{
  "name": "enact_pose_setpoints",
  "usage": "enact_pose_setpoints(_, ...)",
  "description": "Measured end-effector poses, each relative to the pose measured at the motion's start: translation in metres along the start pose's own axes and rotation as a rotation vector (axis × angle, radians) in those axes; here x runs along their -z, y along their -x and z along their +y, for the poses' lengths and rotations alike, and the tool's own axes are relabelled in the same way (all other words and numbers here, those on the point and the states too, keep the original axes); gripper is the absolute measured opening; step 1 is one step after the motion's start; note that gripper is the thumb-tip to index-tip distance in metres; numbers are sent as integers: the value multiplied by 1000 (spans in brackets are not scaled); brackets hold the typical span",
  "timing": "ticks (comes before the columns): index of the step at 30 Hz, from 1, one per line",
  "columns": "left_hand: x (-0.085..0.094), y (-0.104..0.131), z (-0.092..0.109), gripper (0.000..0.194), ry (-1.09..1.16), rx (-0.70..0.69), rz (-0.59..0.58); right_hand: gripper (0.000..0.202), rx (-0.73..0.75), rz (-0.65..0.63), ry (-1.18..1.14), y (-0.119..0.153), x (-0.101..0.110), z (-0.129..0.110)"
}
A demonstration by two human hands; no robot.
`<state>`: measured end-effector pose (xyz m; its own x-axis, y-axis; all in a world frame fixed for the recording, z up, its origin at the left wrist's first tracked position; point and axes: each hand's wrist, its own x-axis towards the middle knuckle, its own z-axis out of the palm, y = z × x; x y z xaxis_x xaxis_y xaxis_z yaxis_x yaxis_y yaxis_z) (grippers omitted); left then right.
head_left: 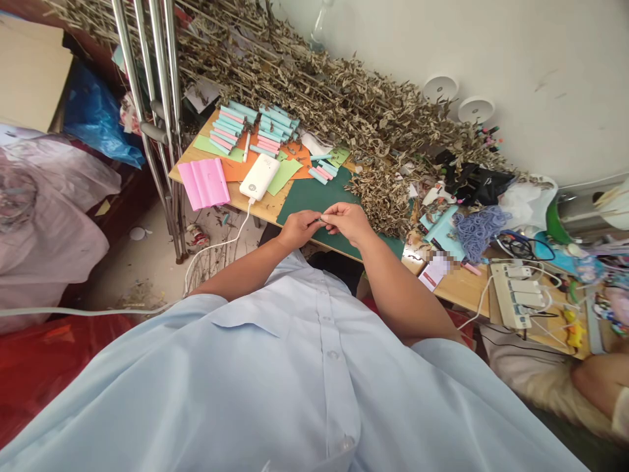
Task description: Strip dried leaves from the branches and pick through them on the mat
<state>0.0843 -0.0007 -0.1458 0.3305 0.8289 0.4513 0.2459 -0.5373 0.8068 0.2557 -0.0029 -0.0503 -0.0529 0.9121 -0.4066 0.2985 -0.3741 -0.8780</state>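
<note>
My left hand (301,228) and my right hand (348,221) meet at the front edge of the green mat (314,196). The fingers of both are pinched together around something small and dark, too small to make out. Beyond them lie a few blue and pink paper rolls (322,172). Farther back are stacks of blue rolls (278,124) and pink rolls (269,142). A white power bank (259,177) with a cable sits left of the mat, beside a creased pink sheet (204,183). Dried leaves (381,196) are heaped at the mat's right.
Long dried plant stalks (304,78) cover the back along the wall. Metal crutches (160,118) stand at the left. To the right are purple yarn (479,229), a phone (435,270) and a power strip (514,295). Another person's arm (602,387) shows at the far right.
</note>
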Motion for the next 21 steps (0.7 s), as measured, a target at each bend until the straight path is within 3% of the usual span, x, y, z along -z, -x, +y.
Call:
enact_pose_setpoints(7,1,0,1,40,11,10,-6,28,-92,-74,121,-8,4,-19)
enact_pose_setpoints(12,1,-1,1,40,15,18,14,26,-159,-160,70,-12,12,-25)
enact_pose_setpoints(21,-1,1,-1,41,18,12,23,17,-181,-74,139,-13,4,-27)
